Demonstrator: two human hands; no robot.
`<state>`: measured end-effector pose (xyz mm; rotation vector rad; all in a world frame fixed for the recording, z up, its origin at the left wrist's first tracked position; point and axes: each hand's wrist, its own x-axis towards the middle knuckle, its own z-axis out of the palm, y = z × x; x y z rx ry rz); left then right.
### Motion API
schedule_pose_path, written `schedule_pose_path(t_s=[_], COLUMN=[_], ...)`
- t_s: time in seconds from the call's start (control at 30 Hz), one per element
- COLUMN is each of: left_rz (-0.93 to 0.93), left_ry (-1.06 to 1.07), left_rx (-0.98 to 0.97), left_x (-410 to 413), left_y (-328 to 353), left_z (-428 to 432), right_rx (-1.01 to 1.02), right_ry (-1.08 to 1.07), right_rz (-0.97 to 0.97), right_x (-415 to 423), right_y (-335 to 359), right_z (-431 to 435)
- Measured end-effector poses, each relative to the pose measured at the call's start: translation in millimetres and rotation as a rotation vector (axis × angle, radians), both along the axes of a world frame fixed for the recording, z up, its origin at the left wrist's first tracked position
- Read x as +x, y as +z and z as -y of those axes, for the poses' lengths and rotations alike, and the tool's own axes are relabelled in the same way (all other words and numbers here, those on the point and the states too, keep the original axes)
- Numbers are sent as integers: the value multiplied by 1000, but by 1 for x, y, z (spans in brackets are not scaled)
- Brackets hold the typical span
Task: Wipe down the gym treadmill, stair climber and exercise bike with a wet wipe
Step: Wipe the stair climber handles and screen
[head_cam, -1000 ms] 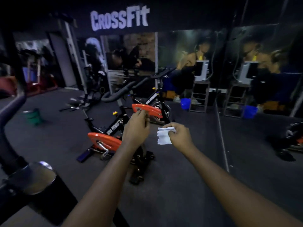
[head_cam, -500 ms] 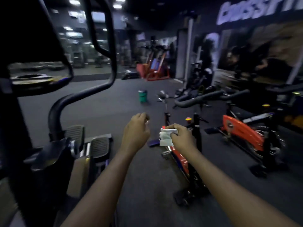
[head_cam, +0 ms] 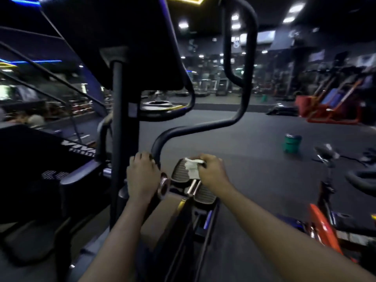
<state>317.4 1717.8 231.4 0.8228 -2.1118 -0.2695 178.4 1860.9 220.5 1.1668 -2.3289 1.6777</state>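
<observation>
The stair climber (head_cam: 124, 139) stands right in front of the person, its dark console (head_cam: 122, 37) overhead and its black handlebar (head_cam: 238, 78) looping up on the right, then bending down toward the left hand (head_cam: 142, 176). That hand sits at the bar's lower end with its fingers curled; whether they actually close round the tube cannot be told. The right hand (head_cam: 213, 171) pinches a white wet wipe (head_cam: 192, 166) between thumb and fingertips. The crumpled wipe hangs from the pinch with its long axis nearly vertical and its free end pointing down. It lies over the upper ribbed pedal (head_cam: 180, 171) in this view; contact with the pedal is unclear. A second pedal (head_cam: 204, 195) lies lower and nearer, both pedals running lengthwise away from the person. To the right stand an orange-framed exercise bike (head_cam: 323, 224) and, farther off on the dark floor, a green bucket (head_cam: 292, 143).
</observation>
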Motion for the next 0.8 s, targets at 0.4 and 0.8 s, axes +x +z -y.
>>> schedule_pose_path(t_s=[0.4,0.8], left_rz=[330,327], left_ry=[149,340], left_rx=[164,277], left_x=[10,-13], left_y=[-33,-33], left_z=[33,44], right_rx=[565,556], right_ry=[454,81], right_rz=[-1283,-680], right_x=[-7,-109], right_y=[4,69], right_z=[128,149])
